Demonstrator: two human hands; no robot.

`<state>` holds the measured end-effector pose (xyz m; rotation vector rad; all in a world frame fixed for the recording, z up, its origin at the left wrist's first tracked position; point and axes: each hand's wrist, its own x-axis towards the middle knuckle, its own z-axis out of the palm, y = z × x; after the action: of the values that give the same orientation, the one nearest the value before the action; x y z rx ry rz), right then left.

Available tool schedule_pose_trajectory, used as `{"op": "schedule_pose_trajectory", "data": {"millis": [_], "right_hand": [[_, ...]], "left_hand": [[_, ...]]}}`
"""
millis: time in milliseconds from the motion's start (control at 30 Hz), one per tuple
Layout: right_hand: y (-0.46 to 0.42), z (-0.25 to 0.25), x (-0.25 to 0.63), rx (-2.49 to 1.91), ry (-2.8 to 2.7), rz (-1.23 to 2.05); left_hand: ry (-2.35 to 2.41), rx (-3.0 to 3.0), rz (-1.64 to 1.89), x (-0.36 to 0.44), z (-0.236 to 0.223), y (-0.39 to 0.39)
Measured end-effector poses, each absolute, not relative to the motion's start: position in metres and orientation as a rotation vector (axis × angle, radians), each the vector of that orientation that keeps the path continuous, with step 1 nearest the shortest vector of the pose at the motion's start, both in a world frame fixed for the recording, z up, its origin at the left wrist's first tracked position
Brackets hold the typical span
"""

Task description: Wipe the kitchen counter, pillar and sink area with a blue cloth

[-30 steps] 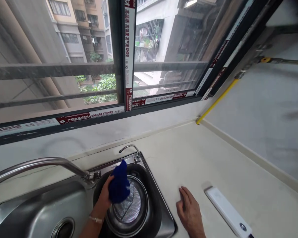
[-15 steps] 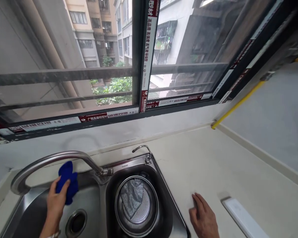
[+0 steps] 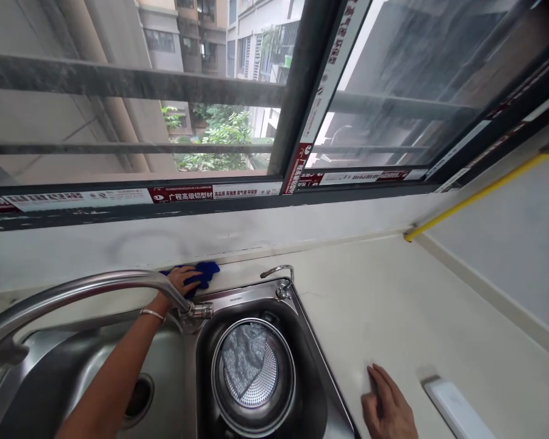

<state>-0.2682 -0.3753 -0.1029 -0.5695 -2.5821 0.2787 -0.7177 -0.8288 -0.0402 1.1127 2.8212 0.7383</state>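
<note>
My left hand (image 3: 183, 281) presses a blue cloth (image 3: 204, 275) onto the ledge between the sink and the wall, fingers over it. The curved main faucet (image 3: 119, 279) passes in front of that wrist, which wears a bracelet (image 3: 152, 314). On the counter right of the sink rests my right hand (image 3: 388, 402), holding nothing, its fingers stretched out and thumb apart. In the right basin sits a round metal pot (image 3: 286, 396) with a perforated metal insert (image 3: 268, 381). A crumpled grey cloth (image 3: 243, 356) lies on the insert.
The left basin (image 3: 165, 378) has a drain (image 3: 139, 399) partly behind my forearm. A small thin faucet (image 3: 283, 280) stands at the sink's back right corner. A white oblong object (image 3: 457, 408) lies right of my right hand. A yellow pipe (image 3: 476, 194) meets the counter's far corner.
My left hand has carried the blue cloth from above the left basin back and right, down onto the ledge behind the faucet. The right hand stays on the counter. The view has shifted.
</note>
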Motion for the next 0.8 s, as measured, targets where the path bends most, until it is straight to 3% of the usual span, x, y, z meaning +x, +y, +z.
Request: {"op": "schedule_pose_trajectory", "data": {"millis": [333,667,800], "right_hand": [[-0.372,-0.102,-0.263,-0.601,-2.612,0.257],[-0.378,-0.092,-0.262,-0.675,-2.611,0.330],[-0.378,-0.092,-0.263,-0.639,-2.604,0.330]], "left_hand": [[2.451,1.423,0.805,-0.734,-0.031,-0.758],[2.154,1.489,0.915,-0.726,-0.043,-0.799],[2.358,1.207,0.978,-0.723,-0.051,-0.847]]}}
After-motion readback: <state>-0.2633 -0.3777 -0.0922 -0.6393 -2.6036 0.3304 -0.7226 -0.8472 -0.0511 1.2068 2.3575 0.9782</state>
